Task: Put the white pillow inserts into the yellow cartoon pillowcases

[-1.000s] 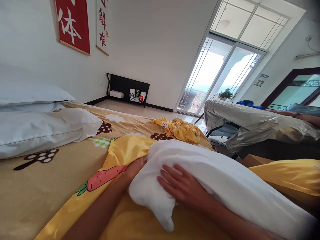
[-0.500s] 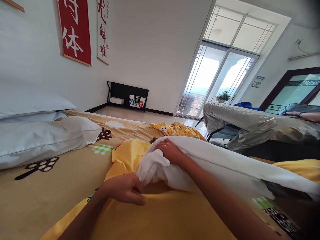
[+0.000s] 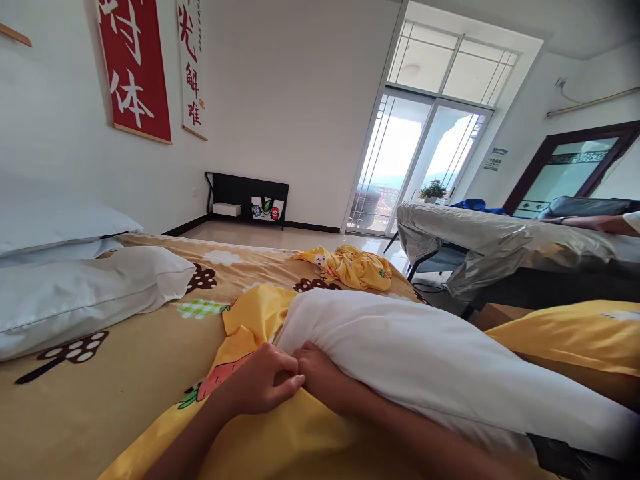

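A plump white pillow (image 3: 400, 340) stretches from the middle of the view to the lower right. Its near end meets a yellow pillowcase (image 3: 260, 310) printed with a carrot-like pattern, which spreads beneath my forearms. My left hand (image 3: 265, 380) is curled closed at the pillowcase's opening, thumb pointing right. Right beside it, my right hand (image 3: 317, 373) is closed against the end of the white pillow, its fingertips partly hidden in the fabric. The two hands nearly touch.
White pillows (image 3: 90, 293) lie at left on the patterned bedsheet (image 3: 125, 380). A crumpled yellow cloth (image 3: 355, 267) sits at the bed's far edge, a yellow pillow (image 3: 575, 337) at right. Beyond stands a plastic-covered piece of furniture (image 3: 490, 233), with another person's arm (image 3: 595, 222) resting there.
My right hand has come down from the top of the pillow's end to beside my left hand. The bunched white corner is tucked out of sight. The view has shifted slightly right.
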Motion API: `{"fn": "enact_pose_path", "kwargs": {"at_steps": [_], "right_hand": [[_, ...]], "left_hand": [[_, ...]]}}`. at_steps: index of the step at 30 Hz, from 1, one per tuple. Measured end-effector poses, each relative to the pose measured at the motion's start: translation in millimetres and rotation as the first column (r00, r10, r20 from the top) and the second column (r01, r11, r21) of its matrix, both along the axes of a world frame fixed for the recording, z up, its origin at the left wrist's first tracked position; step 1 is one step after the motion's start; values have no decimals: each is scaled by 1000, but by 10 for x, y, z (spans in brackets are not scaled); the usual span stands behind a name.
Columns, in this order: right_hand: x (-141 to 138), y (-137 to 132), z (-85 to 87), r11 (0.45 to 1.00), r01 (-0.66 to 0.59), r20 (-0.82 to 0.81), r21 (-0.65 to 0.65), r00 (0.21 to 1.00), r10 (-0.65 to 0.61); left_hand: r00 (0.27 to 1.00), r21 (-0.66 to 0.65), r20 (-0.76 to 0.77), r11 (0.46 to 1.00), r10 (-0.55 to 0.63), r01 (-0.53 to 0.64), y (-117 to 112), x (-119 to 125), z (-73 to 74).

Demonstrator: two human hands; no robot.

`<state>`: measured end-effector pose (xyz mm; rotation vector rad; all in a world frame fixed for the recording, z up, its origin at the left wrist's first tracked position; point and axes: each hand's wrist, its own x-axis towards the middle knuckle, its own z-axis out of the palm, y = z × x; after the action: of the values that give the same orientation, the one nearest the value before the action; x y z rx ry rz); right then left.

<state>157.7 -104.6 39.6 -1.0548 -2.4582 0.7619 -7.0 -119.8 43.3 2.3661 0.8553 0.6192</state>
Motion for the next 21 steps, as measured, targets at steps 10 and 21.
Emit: {"fn": "enact_pose_path", "kwargs": {"at_steps": [10, 21], "right_hand": [[944, -963, 450, 819, -250, 545, 516, 833, -90], [1317, -569, 258, 855, -53, 484, 516, 841, -240]], "left_hand": [[958, -252, -179, 952, -222, 174, 34, 41, -48], [887, 46, -432, 978, -164, 203, -312, 218, 27]]}}
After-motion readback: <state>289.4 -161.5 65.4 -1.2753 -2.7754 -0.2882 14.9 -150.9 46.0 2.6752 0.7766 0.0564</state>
